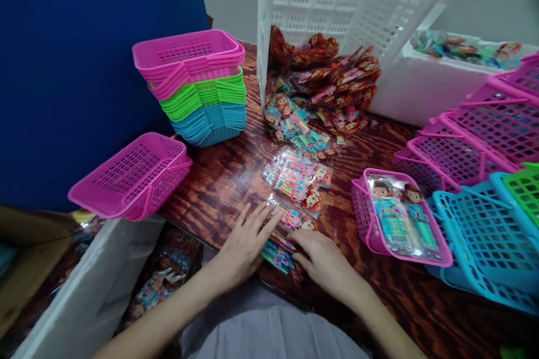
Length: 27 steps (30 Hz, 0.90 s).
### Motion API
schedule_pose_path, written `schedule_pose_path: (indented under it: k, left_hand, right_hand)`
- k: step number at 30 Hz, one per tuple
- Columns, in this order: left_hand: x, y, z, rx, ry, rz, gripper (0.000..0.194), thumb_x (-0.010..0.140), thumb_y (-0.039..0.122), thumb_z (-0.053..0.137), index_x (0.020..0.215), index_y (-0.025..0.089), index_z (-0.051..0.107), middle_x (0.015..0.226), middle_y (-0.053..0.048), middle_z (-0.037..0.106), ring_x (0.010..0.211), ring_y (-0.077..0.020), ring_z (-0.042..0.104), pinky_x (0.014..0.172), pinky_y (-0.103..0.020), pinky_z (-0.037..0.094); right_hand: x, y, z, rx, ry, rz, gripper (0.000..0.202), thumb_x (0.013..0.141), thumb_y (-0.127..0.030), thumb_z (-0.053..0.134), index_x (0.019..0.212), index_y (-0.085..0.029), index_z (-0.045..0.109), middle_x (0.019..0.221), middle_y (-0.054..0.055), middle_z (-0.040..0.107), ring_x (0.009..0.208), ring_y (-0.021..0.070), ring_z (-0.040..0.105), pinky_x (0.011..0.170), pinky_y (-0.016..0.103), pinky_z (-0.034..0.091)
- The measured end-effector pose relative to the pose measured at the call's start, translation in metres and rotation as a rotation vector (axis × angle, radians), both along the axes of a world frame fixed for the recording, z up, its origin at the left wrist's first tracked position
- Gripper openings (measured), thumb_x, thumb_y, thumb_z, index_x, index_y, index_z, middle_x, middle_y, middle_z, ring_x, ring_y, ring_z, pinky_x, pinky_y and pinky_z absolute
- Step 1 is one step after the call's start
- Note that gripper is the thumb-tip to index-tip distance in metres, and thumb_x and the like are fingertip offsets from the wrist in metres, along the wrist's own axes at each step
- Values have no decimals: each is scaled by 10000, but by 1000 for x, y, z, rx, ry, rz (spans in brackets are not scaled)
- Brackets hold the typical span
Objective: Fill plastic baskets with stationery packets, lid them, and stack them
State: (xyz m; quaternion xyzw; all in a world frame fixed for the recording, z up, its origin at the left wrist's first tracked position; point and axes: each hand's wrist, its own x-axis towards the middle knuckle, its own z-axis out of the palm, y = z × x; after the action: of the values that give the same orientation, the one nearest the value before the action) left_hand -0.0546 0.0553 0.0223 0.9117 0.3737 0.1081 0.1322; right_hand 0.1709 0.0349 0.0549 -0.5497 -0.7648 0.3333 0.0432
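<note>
On the wooden table, right before me, lies a small stack of clear, flat packets printed with blue and pink. My left hand rests on its left side with the fingers stretched and spread, the tips reaching toward a pink packet just beyond. At the stack's right end, my right hand has its fingers curled round the packet edges. Farther up, overlapping pink packets with cartoon heads lie in a row. My palms hide part of the stack.
A tipped white crate spills a heap of packets. Stacked baskets stand back left, a pink basket at the left edge. On the right, a pink basket holds packets beside blue baskets. Foam box behind.
</note>
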Motion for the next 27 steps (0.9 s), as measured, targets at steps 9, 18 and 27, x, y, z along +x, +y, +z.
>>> schedule_pose_path:
  k: [9,18,27]
  left_hand:
    - [-5,-2,-6,-7,-28,35,993,726,-3,462,1582,158,-16,1644,-141,126,1520,-286,87,1220,-564,107]
    - [-1,3,0,35,13,10,961,712,-7,496,1575,169,111,1641,-161,124,1518,-328,50,1203,-595,107]
    - [6,9,11,-90,-2,-109,261,917,87,466,1106,212,596,1130,-38,661,1225,-218,519,1230,-545,39]
  right_hand:
    - [1,-3,-7,11,46,-14,217,893,-127,598,1086,-220,627,1073,45,676,1033,220,615,924,341,450]
    - [1,-6,-7,13,63,-16,204,892,-125,572,1062,-219,635,1055,49,679,1009,214,614,893,330,448]
    - [3,29,-17,213,-121,-258,270,929,-227,580,1189,-173,626,1203,127,629,1108,275,552,926,367,422]
